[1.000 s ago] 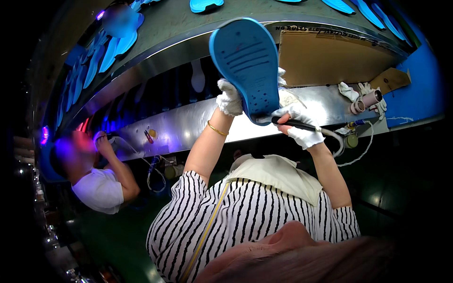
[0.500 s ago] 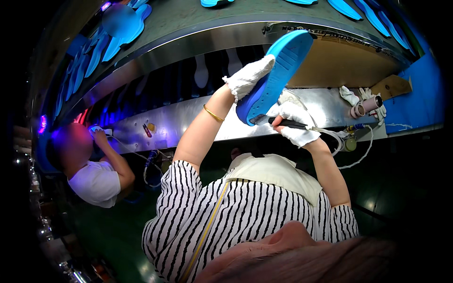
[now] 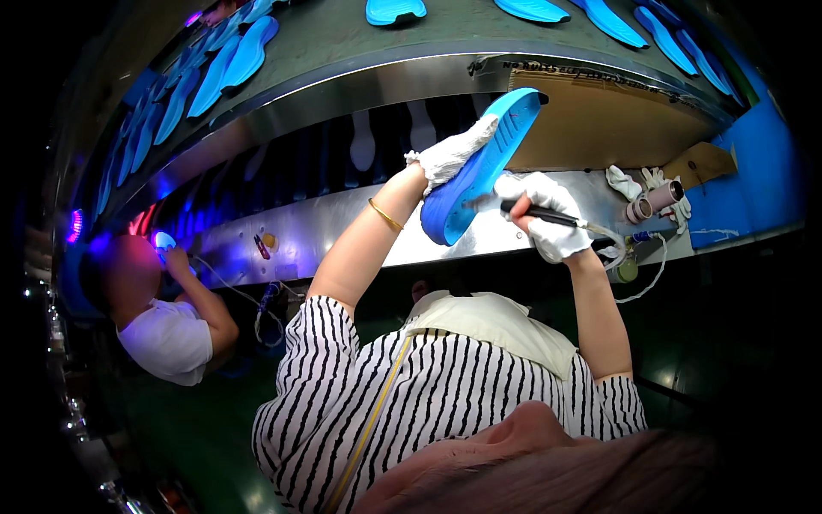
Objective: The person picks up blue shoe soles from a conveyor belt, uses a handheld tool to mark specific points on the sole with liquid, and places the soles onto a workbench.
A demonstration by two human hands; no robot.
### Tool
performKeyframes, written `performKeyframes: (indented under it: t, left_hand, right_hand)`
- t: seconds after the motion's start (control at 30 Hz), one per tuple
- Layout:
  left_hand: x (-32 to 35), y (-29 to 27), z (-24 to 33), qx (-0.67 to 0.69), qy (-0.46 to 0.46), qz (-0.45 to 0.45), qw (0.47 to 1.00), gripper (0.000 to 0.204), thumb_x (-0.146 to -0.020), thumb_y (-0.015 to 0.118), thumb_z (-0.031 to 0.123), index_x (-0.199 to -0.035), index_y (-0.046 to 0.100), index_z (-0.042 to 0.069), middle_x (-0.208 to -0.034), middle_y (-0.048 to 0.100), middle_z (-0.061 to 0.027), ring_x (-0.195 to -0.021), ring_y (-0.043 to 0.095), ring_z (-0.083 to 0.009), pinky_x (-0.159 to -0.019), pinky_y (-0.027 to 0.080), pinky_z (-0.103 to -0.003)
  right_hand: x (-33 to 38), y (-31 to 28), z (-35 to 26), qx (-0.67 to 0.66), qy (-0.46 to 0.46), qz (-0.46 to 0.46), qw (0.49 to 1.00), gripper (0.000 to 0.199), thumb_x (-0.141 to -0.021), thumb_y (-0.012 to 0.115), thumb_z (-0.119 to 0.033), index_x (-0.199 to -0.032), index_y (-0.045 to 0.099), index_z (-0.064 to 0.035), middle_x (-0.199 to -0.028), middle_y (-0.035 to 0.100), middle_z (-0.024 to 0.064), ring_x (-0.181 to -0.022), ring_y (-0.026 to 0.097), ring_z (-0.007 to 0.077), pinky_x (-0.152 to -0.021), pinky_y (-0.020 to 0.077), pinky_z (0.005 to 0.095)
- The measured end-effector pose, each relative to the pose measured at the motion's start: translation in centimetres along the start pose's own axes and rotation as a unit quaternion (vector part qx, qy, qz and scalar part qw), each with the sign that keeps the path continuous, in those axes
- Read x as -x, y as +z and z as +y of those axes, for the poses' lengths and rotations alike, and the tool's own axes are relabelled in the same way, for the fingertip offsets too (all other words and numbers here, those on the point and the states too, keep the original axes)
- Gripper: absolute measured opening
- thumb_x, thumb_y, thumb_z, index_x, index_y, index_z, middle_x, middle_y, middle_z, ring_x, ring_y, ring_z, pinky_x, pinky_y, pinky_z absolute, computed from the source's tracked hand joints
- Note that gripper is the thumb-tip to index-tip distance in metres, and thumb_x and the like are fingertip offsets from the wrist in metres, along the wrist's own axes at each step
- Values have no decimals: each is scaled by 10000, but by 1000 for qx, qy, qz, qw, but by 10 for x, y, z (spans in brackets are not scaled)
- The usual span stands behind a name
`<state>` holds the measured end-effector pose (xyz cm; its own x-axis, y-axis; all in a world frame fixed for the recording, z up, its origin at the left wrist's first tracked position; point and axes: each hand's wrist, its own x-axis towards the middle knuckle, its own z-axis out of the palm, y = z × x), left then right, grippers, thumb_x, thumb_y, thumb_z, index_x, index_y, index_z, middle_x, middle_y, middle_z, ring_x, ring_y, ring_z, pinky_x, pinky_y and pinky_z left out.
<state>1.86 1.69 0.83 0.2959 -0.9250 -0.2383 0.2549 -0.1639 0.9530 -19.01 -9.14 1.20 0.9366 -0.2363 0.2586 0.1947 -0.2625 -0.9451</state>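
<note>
Metal bench [image 3: 330, 227], green flr [image 3: 188, 437] (dim); L hand [image 3: 454, 158] round blue sole [image 3: 486, 169], R hand [image 3: 556, 197] round blk tool [image 3: 550, 214]

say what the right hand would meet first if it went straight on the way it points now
Most likely the blue sole held in the left hand; the black-handled tool in the right hand points at its lower part. Whether the blurred tip touches it is unclear.
</note>
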Motion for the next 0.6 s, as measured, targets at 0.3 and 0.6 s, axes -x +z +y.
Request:
performKeyframes:
  t: [0.3, 0.6]
  left_hand:
    - [20, -14, 13, 76, 88, 16, 993, 902, -859, 511, 734, -1413, 420, 27, -1118, 653, -184, -952, 691, -266, -834, 592, -387]
    - [56, -16, -48, 525, 9, -158, 837, 697, -1002, 427, 540, -1457, 408, 12, -1384, 535, -229, -1251, 548, -366, -1121, 353, -576]
  right_hand:
    - [5, -20, -8, 64, -68, -16, 995, 156, -692, 698, 49, -750, 603, -59, -855, 628, 68, -810, 615, 198, -742, 497, 319]
    - [20, -7, 8, -10, -15, 185, 983, 193, -817, 749, 41, -899, 597, -45, -765, 657, 38, -654, 631, 92, -632, 517, 219]
